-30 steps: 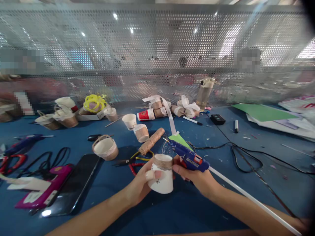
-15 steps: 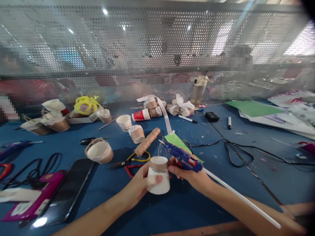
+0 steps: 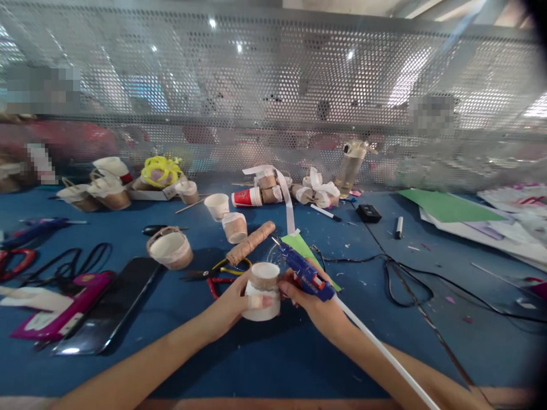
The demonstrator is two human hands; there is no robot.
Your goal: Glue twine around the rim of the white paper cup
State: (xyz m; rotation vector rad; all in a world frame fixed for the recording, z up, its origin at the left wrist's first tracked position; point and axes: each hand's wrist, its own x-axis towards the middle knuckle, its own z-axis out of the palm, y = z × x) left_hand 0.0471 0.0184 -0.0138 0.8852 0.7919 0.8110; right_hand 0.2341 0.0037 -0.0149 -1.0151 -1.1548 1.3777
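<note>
My left hand (image 3: 233,303) is wrapped round a white paper cup (image 3: 263,291) whose top part is bound with brown twine; a plaster shows on the thumb. My right hand (image 3: 314,296) grips a blue hot glue gun (image 3: 304,273), nozzle pointing up-left beside the cup's rim. A long white glue stick (image 3: 380,347) trails from the gun's back over my right forearm. Just behind the cup lie a twine spool (image 3: 250,243), pliers (image 3: 213,276) with red and yellow handles, and a green paper piece (image 3: 304,247).
Blue table (image 3: 265,359) with a perforated metal screen (image 3: 273,97) at the back. Black phone (image 3: 109,313) and pink glue gun (image 3: 55,310) at left, twine-wrapped cups (image 3: 168,249) and white ribbon behind, black cables (image 3: 410,279) to the right, green and white sheets (image 3: 453,206) far right.
Both hands, with cup and glue gun, have shifted slightly left and away from me; the camera has tilted. Grips are unchanged.
</note>
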